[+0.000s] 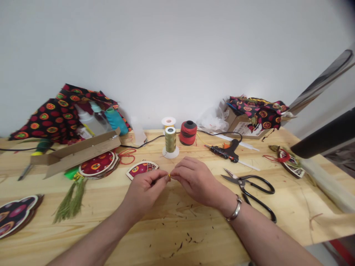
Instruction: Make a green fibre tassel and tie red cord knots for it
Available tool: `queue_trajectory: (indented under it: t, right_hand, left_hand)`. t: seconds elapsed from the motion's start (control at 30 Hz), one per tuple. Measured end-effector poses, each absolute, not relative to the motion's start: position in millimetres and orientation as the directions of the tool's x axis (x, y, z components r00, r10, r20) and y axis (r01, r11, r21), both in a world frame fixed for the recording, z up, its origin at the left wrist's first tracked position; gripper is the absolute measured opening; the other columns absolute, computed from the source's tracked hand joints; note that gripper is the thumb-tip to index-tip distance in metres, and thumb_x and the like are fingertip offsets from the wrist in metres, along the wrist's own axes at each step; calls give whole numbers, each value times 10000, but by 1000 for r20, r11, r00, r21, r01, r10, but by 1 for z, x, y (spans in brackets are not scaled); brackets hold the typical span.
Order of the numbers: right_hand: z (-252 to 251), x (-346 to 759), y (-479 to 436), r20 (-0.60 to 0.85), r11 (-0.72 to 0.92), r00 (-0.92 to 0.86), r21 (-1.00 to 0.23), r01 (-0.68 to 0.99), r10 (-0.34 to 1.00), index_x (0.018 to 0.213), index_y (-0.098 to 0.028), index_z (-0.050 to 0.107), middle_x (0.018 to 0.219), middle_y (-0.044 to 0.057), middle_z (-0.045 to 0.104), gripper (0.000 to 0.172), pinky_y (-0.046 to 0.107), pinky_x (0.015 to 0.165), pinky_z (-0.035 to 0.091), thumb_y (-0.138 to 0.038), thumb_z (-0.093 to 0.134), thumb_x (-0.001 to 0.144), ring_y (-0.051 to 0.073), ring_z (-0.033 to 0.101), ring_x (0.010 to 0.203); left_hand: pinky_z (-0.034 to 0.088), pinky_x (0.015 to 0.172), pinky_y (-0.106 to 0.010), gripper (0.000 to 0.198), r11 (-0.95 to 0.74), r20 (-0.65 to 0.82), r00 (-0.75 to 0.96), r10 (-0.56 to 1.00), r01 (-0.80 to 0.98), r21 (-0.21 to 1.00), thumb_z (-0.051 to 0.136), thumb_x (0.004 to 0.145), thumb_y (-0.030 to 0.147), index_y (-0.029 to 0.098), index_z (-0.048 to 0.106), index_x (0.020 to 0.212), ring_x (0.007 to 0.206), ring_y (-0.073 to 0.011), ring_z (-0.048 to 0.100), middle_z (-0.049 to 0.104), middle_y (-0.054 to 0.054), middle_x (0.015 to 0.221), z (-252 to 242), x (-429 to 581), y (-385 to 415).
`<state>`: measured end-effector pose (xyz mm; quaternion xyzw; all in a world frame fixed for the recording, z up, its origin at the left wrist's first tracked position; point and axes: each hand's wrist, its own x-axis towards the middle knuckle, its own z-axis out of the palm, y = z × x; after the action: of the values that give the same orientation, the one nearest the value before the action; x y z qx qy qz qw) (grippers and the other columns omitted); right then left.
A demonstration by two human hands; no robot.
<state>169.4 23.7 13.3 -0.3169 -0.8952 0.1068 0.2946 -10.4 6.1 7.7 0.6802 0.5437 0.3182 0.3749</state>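
A yellow thread (169, 176) is pinched between the fingertips (167, 178) of the left hand (145, 192) and right hand (194, 181). Scissors (242, 181) are laid beside the right hand, an ornament (141, 169) just past the left; a spool (170, 140) and glue gun (226, 152) are placed nearer the table's far edge (151, 132).

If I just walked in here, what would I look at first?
You'd probably look first at the left hand and right hand in the middle, pinching a bit of yellow thread between them. Next come the black-handled scissors to their right and the red spool behind them. The dark dotted fabric piled at the back left stands out too.
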Motion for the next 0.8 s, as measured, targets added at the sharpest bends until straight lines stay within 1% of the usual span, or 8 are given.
queue_trajectory:
  t: [0.07,0.13,0.27,0.37,0.47,0.57,0.67,0.8]
  right_hand:
    - [13,169,24,450,784,-642,-340,520,621,830,-136,616,790,73,625,213,284,696,419,-115,408,876,164,509,759]
    - [11,169,24,448,777,-635,-329,537,629,833,-139,610,794,71,620,199,285,694,418,-117,416,874,166,504,756]
    - [6,168,25,468,740,-575,-382,553,671,862,-141,598,820,66,607,161,273,693,420,-105,441,863,161,511,765]
    - [4,168,26,488,721,-533,-424,548,691,866,-138,592,821,67,605,152,264,678,424,-105,444,862,157,518,757]
    - [5,167,26,505,709,-501,-446,545,703,853,-133,585,806,68,600,142,263,662,424,-133,445,873,155,518,741]
    - [7,166,27,518,701,-476,-460,545,710,834,-137,572,795,67,596,140,265,652,419,-139,439,876,155,513,731]
    - [7,167,28,531,692,-451,-473,545,717,819,-148,556,787,66,593,147,264,642,414,-126,422,874,154,507,722]
    - [6,167,28,527,658,-407,-490,572,746,814,-150,547,787,65,579,154,268,652,408,-118,408,870,156,503,730]
  left_hand:
    - [399,577,-213,213,-129,21,217,976,496,859,521,793,310,182,670,710,598,-129,490,576,35,603,7,-11,6]
    - [405,608,-219,220,-112,3,225,974,477,872,522,801,325,183,678,742,632,-134,505,603,29,642,6,-11,6]
    - [409,659,-237,222,-70,-28,221,975,427,902,538,803,343,188,694,832,696,-152,526,649,8,730,4,-11,9]
    - [400,631,-232,214,-42,-45,209,977,392,919,558,794,349,198,705,834,679,-146,511,630,12,703,4,-10,9]
    - [364,516,-211,236,9,-75,183,980,337,942,566,787,375,204,712,860,551,-111,437,531,38,583,5,-10,7]
    - [272,403,-196,307,92,-136,147,980,274,957,552,789,427,194,702,920,444,-81,324,382,67,507,4,-10,5]
    - [243,376,-191,351,143,-175,142,974,210,967,532,799,447,176,688,956,416,-72,299,304,76,503,0,-12,4]
    - [242,368,-186,367,168,-192,139,971,170,971,533,798,453,163,678,971,413,-68,298,284,78,513,-3,-13,4]
